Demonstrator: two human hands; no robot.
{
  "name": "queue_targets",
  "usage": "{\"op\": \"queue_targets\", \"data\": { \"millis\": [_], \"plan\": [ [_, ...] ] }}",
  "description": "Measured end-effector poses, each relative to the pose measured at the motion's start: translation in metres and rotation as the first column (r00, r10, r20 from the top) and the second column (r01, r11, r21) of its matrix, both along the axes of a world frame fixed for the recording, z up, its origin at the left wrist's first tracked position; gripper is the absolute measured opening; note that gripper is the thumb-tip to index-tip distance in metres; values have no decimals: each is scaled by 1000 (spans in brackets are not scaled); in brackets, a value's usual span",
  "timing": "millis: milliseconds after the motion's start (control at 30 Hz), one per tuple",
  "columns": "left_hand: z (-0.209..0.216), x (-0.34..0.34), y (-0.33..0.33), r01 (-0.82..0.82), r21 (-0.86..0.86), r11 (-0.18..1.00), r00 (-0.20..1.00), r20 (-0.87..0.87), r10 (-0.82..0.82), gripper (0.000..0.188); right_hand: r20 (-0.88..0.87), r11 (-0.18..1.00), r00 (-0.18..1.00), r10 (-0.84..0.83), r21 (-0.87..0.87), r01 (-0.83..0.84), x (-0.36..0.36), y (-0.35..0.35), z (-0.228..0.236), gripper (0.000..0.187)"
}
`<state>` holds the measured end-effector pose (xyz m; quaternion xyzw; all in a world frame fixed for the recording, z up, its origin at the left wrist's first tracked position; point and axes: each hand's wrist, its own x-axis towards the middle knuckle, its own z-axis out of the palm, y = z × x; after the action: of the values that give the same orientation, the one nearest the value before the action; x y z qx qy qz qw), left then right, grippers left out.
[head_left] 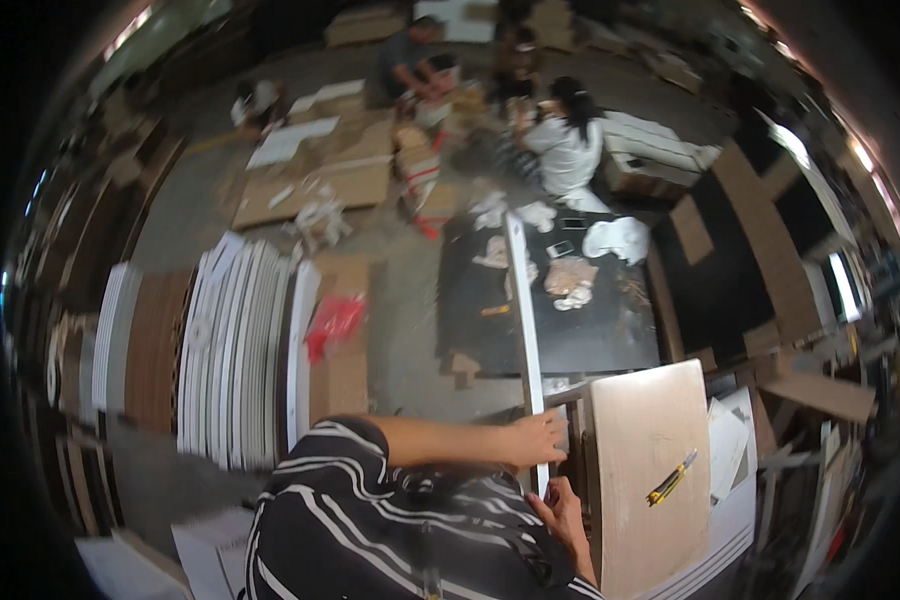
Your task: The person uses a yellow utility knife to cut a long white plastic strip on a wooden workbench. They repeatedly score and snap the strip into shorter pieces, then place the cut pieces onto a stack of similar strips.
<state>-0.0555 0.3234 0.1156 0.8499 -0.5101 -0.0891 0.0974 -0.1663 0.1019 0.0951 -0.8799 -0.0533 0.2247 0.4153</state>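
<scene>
A long, narrow white strip [528,345] stretches away from my body, its far end over a black tabletop. My left hand [536,440] reaches across from the left and is closed over the strip near its close end. Just below it, my right hand [564,515] pinches the strip's near end between thumb and curled fingers. To the right of both hands lies a pale wooden panel [642,410], with a yellow and black utility knife [673,478] resting on it.
Crumpled bags, small parts and a phone [562,248] lie on the black tabletop [590,345]. Stacked white panels [235,350] stand at left beside a red plastic bag [336,322]. Several people work farther back, one in white [566,150]. Boards and white sheets crowd the right.
</scene>
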Motion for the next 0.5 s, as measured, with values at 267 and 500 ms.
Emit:
{"op": "queue_targets", "data": {
  "millis": [267,500],
  "plan": [
    [-17,-30,145,-494,-210,844,849,96,520,34,-14,986,987,162,-31,-163,56,141,26,46],
    [-50,-75,260,-777,-98,622,621,-284,731,28,-153,787,781,606,-26,-616,106,249,15,55]
  ]
}}
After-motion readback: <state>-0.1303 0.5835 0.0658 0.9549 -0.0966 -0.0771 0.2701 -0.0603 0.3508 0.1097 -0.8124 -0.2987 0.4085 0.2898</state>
